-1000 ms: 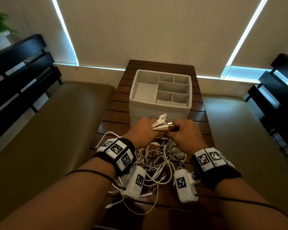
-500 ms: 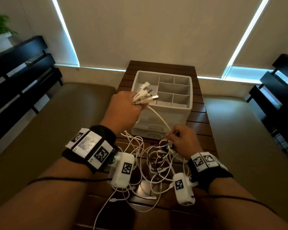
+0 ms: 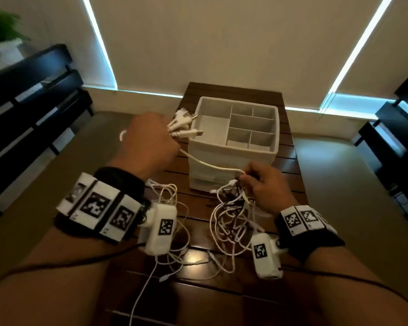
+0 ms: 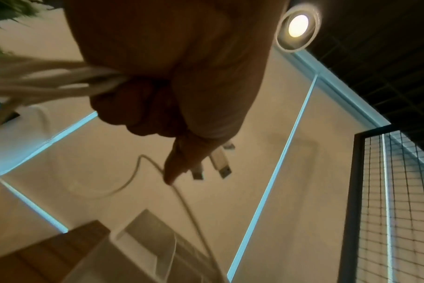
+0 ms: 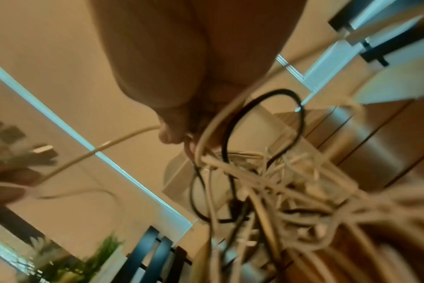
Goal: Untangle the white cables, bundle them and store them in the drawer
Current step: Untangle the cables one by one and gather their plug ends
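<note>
My left hand (image 3: 149, 142) is raised left of the white drawer organiser (image 3: 233, 142) and grips a bunch of white cable ends, their USB plugs (image 3: 183, 128) sticking out past the fingers. In the left wrist view the plugs (image 4: 220, 162) show beyond the fist. One white cable (image 3: 207, 163) runs taut from that fist to my right hand (image 3: 262, 184), which pinches the tangle of white cables (image 3: 231, 217) in front of the organiser. The right wrist view shows a black cable (image 5: 230, 153) looped through the white tangle (image 5: 278, 191). The organiser's drawer fronts (image 3: 205, 182) are shut.
The organiser stands on a dark slatted wooden table (image 3: 290, 170), its top compartments holding nothing. Loose cable loops (image 3: 174, 231) trail towards the near edge. Brown cushioned benches flank the table, black shelving (image 3: 33, 102) at left, a plant (image 3: 0, 31) far left.
My left hand rose up and to the left with the plug ends, drawing one cable taut. My right hand stayed low on the tangle, shifting slightly right.
</note>
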Motion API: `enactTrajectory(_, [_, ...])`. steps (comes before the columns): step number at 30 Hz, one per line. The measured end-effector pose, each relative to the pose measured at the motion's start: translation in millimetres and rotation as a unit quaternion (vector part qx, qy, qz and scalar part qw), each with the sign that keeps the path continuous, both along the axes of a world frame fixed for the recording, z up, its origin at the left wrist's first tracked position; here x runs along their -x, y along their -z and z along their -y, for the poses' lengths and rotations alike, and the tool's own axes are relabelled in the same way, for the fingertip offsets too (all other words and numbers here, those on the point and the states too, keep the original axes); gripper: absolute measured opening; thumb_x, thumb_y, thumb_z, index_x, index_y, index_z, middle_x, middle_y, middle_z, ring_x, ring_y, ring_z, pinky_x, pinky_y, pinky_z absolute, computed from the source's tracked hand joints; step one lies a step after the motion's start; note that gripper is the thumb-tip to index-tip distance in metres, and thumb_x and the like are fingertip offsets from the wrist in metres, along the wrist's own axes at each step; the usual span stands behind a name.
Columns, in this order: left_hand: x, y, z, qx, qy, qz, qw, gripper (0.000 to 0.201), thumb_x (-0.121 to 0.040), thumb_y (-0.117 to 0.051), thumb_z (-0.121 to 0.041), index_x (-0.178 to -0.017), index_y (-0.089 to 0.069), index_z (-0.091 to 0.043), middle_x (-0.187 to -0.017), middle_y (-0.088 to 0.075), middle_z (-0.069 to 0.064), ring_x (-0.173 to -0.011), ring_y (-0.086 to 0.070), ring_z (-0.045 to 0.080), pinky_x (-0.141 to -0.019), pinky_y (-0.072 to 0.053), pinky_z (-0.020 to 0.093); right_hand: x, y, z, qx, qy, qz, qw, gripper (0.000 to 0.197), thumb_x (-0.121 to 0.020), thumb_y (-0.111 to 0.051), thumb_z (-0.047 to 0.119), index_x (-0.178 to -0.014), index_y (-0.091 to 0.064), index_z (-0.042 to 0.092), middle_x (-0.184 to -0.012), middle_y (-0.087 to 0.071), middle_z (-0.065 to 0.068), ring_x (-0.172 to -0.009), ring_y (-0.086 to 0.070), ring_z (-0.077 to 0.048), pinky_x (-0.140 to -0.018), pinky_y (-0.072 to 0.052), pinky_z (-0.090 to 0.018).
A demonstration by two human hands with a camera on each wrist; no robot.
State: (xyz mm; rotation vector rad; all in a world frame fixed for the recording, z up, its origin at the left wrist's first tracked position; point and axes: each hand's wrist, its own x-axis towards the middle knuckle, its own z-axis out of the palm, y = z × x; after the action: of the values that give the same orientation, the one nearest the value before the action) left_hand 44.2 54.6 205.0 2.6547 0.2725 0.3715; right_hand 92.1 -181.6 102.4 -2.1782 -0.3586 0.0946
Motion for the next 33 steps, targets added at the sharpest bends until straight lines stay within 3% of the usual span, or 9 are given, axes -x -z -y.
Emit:
enactTrajectory(3, [6,26,34,0.127,0.075,-0.023,0.989,0.012,-0.081,-0.072,-0.025,-0.092,-0.074,-0.020,-0.080,-0.071,0.001,-0.076,-0.068,0.019,-0.064,-0.050,0.030,4,-4,-13,0.003,-0.064,-0.017,0.998,0.014,-0.088,-0.065,0.011,-0.074,-0.062,0.016,-0.065,-0.065,-0.004,-0.056,-0.059,-0.005,-0.056,-0.050,-0.026])
enactTrajectory(5, [9,45,59,0.117,0.135,-0.061,0.982,0.010,-0.083,-0.070,-0.030,-0.082,-0.070,-0.021,-0.072,-0.066,-0.003,-0.075,-0.066,0.019,-0.061,-0.046,0.027,6,-5,-18,-0.018,-0.086,-0.007,0.996,0.023,-0.084,-0.068,0.004,-0.083,-0.067,0.027,-0.068,-0.062,0.017,-0.059,-0.057,0.013,-0.061,-0.044,-0.007])
enactTrajectory(7, [6,66,70,0.100,0.138,-0.079,0.982,0.013,-0.086,-0.068,-0.028,-0.075,-0.062,-0.021,-0.074,-0.065,0.001,-0.078,-0.065,0.025,-0.062,-0.045,0.030,7,-3,-20,-0.021,-0.082,0.021,0.996,0.029,-0.082,-0.067,0.000,-0.099,-0.071,0.023,-0.079,-0.062,0.023,-0.072,-0.057,0.020,-0.068,-0.041,-0.001])
enactTrajectory(10, [-9,82,63,0.102,0.096,-0.080,0.987,0.016,-0.088,-0.064,-0.025,-0.091,-0.071,-0.011,-0.083,-0.071,0.010,-0.081,-0.066,0.029,-0.066,-0.051,0.035,8,12,-16,-0.001,-0.081,0.016,0.997,0.021,-0.083,-0.069,0.009,-0.101,-0.067,0.020,-0.090,-0.069,0.008,-0.085,-0.063,-0.001,-0.080,-0.051,-0.024])
enactTrajectory(14, [-11,78,53,0.210,0.129,-0.100,0.964,0.022,-0.082,-0.074,-0.034,-0.093,-0.072,-0.014,-0.080,-0.070,0.004,-0.074,-0.066,0.020,-0.063,-0.049,0.031,13,20,-12,-0.030,-0.039,-0.014,0.999,0.011,-0.082,-0.071,0.012,-0.082,-0.060,0.013,-0.080,-0.065,-0.005,-0.076,-0.062,-0.022,-0.076,-0.053,-0.045])
enactTrajectory(18, [-7,84,51,0.197,0.138,-0.165,0.956,0.022,-0.080,-0.076,-0.028,-0.092,-0.073,-0.009,-0.081,-0.072,0.012,-0.078,-0.069,0.027,-0.068,-0.054,0.038,9,13,-15,-0.073,-0.019,0.015,0.997,0.009,-0.083,-0.070,0.013,-0.082,-0.061,0.015,-0.079,-0.066,-0.008,-0.072,-0.062,-0.025,-0.067,-0.053,-0.044])
enactTrajectory(23, [-5,64,53,0.284,0.100,-0.064,0.952,0.018,-0.087,-0.071,-0.028,-0.079,-0.071,-0.011,-0.062,-0.060,0.000,-0.043,-0.050,-0.001,-0.043,-0.037,0.015,3,28,-4,0.068,-0.078,-0.043,0.994,0.009,-0.085,-0.068,0.021,-0.083,-0.059,0.018,-0.080,-0.064,0.002,-0.073,-0.059,-0.012,-0.067,-0.047,-0.030])
enactTrajectory(30, [1,42,45,0.290,0.062,0.018,0.955,0.026,-0.087,-0.070,-0.027,-0.062,-0.064,-0.021,-0.049,-0.053,-0.010,-0.040,-0.044,-0.001,-0.042,-0.035,0.015,2,49,9,0.092,-0.070,-0.064,0.991,0.024,-0.075,-0.077,0.012,-0.085,-0.058,0.021,-0.087,-0.058,0.009,-0.075,-0.052,-0.005,-0.062,-0.037,-0.015])
enactTrajectory(33, [11,43,48,0.267,0.085,0.038,0.959,0.032,-0.087,-0.070,-0.023,-0.058,-0.057,-0.024,-0.045,-0.046,-0.012,-0.039,-0.043,0.001,-0.044,-0.032,0.014,0,51,6,0.100,-0.053,-0.082,0.990,0.040,-0.069,-0.080,0.007,-0.094,-0.051,0.020,-0.095,-0.058,0.003,-0.079,-0.057,-0.014,-0.064,-0.045,-0.020])
